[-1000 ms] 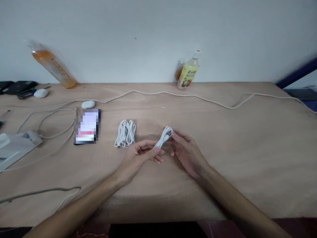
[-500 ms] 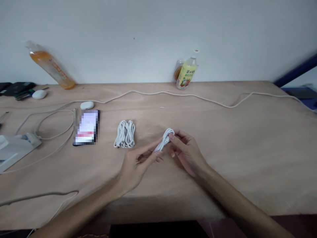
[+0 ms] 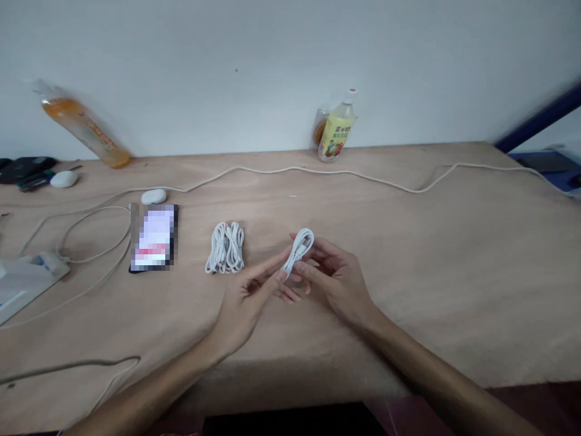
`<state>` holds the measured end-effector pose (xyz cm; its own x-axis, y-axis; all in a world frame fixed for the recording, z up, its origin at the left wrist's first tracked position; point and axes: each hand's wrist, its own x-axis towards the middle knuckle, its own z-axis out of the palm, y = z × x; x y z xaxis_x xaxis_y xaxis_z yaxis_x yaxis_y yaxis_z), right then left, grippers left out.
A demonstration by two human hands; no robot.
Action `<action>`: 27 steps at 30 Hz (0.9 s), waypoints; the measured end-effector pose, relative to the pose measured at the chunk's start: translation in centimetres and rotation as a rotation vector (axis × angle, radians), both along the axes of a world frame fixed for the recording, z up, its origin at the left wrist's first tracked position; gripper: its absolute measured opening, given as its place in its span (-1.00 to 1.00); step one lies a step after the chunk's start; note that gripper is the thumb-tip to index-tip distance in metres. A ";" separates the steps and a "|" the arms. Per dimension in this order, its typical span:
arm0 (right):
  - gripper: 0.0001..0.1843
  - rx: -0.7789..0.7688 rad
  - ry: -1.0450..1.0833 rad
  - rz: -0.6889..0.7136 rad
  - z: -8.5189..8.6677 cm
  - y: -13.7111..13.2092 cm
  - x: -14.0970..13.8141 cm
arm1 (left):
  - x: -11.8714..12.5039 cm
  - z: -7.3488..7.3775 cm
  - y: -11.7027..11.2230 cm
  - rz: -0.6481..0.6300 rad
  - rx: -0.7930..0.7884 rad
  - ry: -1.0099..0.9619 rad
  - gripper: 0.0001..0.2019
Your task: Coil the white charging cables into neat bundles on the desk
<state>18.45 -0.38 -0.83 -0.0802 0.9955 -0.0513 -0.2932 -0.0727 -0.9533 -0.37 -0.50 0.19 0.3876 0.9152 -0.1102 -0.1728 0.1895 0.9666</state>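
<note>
A coiled white cable [image 3: 301, 243] is held between both hands above the table. My left hand [image 3: 247, 303] pinches its near end with thumb and fingers. My right hand [image 3: 338, 281] has its thumb pressed on the coil's middle, with fingers behind it. The coil's looped far end sticks up past the fingers, and a plug seems to lie along it. Left of the hands, several similar white cable bundles [image 3: 226, 248] lie side by side on the wooden table [image 3: 436, 260].
A phone [image 3: 154, 237] and a white earbud case [image 3: 154, 196] lie to the left. One long white cable [image 3: 333, 172] runs across the table. Against the wall lean an orange drink bottle [image 3: 88, 133] and a yellow-labelled bottle [image 3: 338, 130]. A white box [image 3: 27, 287] stands far left.
My right thumb has slid from the coil's far end down to its middle, uncovering the loop. The view has shifted slightly; the bundles on the table stay put.
</note>
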 end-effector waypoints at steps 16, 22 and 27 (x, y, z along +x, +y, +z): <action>-0.82 0.031 -0.033 -0.041 0.0 0.1 -0.2 | 0.0 -0.2 0.0 0.006 -0.061 -0.075 -0.50; -0.74 0.011 -0.035 -0.022 -0.1 0.2 0.1 | -0.1 -0.4 0.0 -0.014 -0.114 -0.124 -0.47; -0.63 0.005 -0.023 -0.005 -0.2 0.1 0.1 | -0.2 -1.0 -0.1 -0.030 -0.147 -0.214 -0.52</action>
